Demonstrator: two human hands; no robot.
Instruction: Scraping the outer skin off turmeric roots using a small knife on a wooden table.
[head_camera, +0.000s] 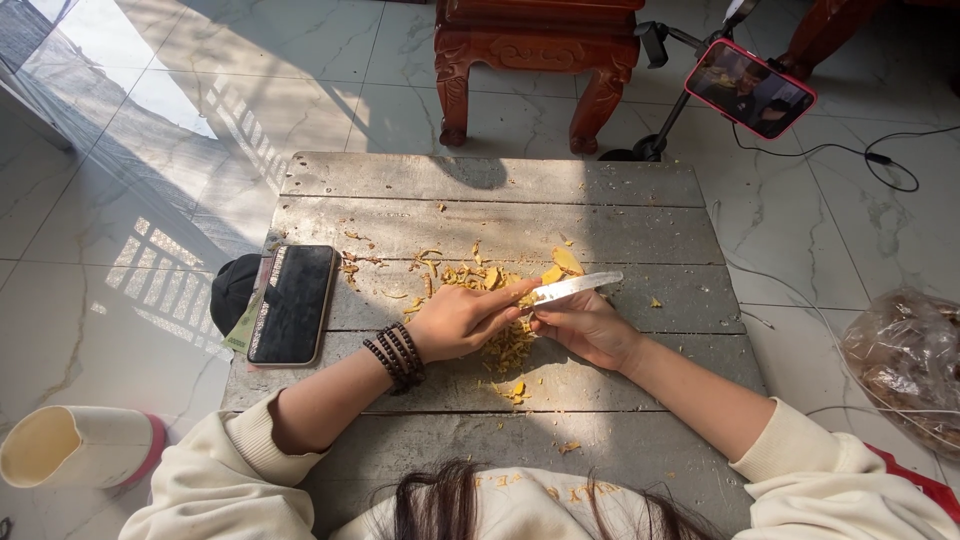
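Right hand (588, 325) grips a knife (575, 288), blade across yellow shavings (500, 300) at the middle of the grey plank board (480, 190). Left hand (462, 320) pinches a small piece at the blade. Left on the board lies a dark phone (293, 303). Beyond it, white marble floor (120, 150), a red carved bench (535, 50); left, a cream cup (75, 447).

Hard sunlight from upper left, long shadows, wide-angle edge bending.
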